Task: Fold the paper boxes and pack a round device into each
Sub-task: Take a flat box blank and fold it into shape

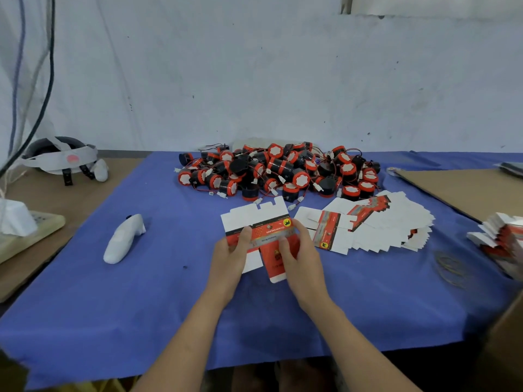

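Near the middle of the tabletop, the left hand and the right hand both pinch one flat paper box by its red printed middle. The card looks light and thin, easy to crease; holding beside the fold lines seems best. Its writing is too blurred to read. The round devices are piled toward the far edge.

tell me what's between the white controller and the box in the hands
Between controller and box lies only bare blue cloth, per the head view.
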`<state>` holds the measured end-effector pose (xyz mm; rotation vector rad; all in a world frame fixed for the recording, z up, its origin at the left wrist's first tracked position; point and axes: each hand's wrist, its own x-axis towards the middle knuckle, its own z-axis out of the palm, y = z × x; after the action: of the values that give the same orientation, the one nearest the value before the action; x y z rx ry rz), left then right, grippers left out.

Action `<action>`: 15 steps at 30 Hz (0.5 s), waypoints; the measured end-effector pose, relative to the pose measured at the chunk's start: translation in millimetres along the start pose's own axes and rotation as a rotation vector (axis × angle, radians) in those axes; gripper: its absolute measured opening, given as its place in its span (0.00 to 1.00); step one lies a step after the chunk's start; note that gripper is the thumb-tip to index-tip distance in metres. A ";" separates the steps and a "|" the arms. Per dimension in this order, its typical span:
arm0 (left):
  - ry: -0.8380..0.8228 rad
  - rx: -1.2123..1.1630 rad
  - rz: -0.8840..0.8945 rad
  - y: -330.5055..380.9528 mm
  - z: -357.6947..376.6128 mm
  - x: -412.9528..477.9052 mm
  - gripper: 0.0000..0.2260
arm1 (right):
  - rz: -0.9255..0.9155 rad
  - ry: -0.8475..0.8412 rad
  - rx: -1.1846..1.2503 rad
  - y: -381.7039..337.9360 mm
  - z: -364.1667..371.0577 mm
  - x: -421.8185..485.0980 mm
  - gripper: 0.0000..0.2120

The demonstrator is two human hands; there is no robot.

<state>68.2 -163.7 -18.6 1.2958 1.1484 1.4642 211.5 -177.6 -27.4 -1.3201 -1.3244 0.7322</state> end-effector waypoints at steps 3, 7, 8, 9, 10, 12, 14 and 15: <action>0.084 0.009 0.010 -0.7 -0.2 0.7 0.04 | -0.055 0.035 -0.075 1.9 0.0 -0.5 0.19; 0.127 0.007 -0.037 -4.8 -0.1 1.9 0.06 | -0.082 0.106 -0.275 6.0 -0.8 0.8 0.25; 0.122 0.012 -0.041 -5.6 0.0 2.5 0.06 | -0.091 0.104 -0.326 6.1 -0.3 0.3 0.27; 0.119 0.006 -0.047 -5.9 -0.3 3.0 0.07 | -0.103 0.090 -0.374 5.9 0.5 -0.6 0.30; 0.125 -0.010 -0.057 -5.9 -0.7 3.9 0.07 | -0.126 0.066 -0.422 6.2 1.7 -1.1 0.33; 0.149 -0.058 -0.084 -5.1 -2.7 5.3 0.08 | -0.173 -0.007 -0.500 8.0 4.4 -1.4 0.38; 0.161 -0.096 -0.103 -3.4 -5.1 5.7 0.09 | -0.157 -0.083 -0.494 8.7 6.2 -0.8 0.40; 0.161 -0.103 -0.111 -3.0 -5.9 5.8 0.10 | -0.132 -0.123 -0.468 9.0 6.7 -0.4 0.40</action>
<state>61.7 -158.0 -20.5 1.0427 1.2127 1.5454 207.7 -174.5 -37.5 -1.5504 -1.7358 0.4294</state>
